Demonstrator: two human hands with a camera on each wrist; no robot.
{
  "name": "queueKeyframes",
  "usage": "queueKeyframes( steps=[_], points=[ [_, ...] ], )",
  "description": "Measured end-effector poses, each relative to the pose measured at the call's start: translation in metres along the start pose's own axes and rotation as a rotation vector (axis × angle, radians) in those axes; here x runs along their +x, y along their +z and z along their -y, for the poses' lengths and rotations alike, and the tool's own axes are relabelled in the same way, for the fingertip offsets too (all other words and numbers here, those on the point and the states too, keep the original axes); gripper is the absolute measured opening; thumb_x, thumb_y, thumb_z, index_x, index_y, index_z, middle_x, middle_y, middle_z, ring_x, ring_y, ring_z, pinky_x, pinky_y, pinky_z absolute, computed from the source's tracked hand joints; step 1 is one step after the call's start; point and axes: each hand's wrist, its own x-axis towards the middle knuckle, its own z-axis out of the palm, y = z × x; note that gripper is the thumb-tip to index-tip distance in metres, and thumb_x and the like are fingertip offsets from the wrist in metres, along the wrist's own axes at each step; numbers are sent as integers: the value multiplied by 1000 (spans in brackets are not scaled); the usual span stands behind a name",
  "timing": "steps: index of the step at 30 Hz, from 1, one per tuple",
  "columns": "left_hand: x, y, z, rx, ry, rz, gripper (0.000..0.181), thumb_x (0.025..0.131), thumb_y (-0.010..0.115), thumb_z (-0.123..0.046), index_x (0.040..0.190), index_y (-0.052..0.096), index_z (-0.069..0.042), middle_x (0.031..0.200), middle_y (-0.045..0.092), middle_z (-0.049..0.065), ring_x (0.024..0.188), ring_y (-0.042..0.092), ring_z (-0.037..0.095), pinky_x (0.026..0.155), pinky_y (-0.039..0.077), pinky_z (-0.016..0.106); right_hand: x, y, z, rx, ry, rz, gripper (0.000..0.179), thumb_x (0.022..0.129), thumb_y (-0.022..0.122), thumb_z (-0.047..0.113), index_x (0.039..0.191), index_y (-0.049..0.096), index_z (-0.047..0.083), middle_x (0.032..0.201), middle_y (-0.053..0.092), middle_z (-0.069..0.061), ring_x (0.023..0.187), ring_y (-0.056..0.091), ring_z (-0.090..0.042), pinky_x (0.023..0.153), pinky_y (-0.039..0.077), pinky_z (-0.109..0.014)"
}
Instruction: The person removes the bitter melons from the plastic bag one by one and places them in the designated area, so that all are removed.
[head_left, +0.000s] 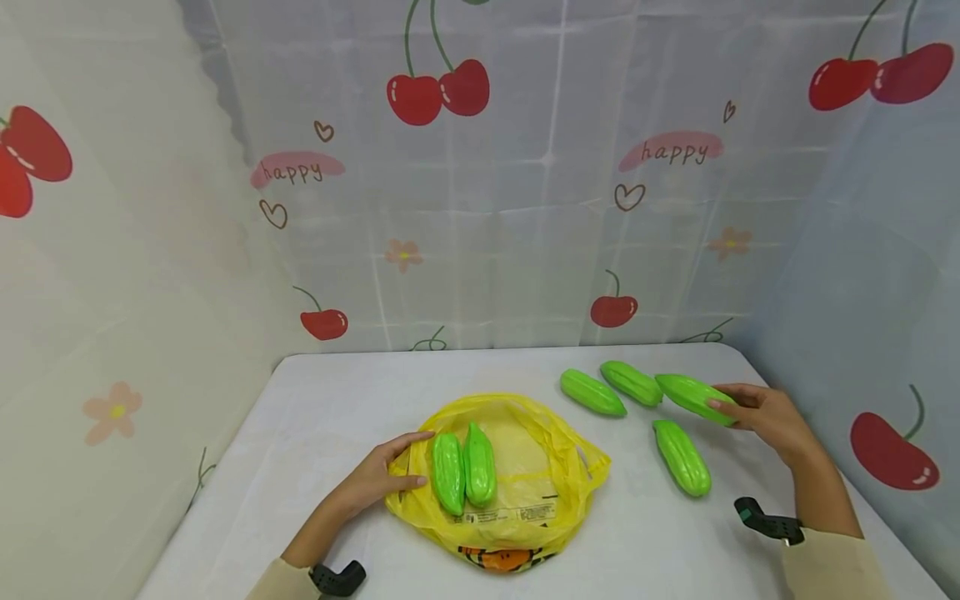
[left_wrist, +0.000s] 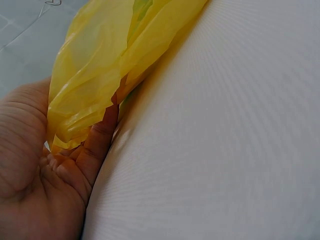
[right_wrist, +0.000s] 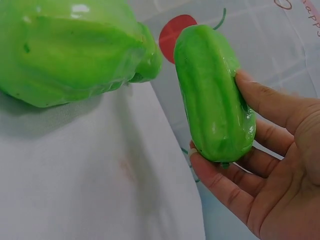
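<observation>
Over white table [head_left: 330, 400], right hand [head_left: 765, 418] gripping green gourd [head_left: 688, 394]

The white surface [head_left: 315, 425] has rounded far corners. On it, a yellow bag [head_left: 562, 500] sits at the left grip's [head_left: 386, 475] right, touching it. Left of the right grip [head_left: 768, 417] and slightly farther out lie one gourd [head_left: 592, 392] and a second gourd [head_left: 630, 382]; a third gourd [head_left: 682, 458] lies left of that grip, nearer the wearer.
</observation>
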Motion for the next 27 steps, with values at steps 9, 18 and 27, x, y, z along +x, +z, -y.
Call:
queueKeyframes(
  steps=[9,18,27],
  points=[
    [-2,0,-1,16,-2,-8,70,88,81,-20,150,50,-23,158,41,4,145,36,28,104,37,15,-1,-1,-9,-16,20,20,66,99,68,37,139,51,-13,130,60,-29,88,59,3,75,58,-28],
    [-1,-1,-3,30,-17,-16,70,87,82,-22,150,51,-25,158,43,3,146,35,27,104,35,14,-1,-2,-15,-29,17,27,64,98,70,35,137,53,-12,128,62,-27,87,59,2,74,58,-28],
    [-1,0,-1,8,-18,-5,69,88,80,-19,150,51,-23,159,41,4,144,38,27,103,39,16,-4,-3,-14,-57,21,42,62,96,72,35,135,56,-11,127,63,-26,89,57,1,74,57,-28]
  ],
)
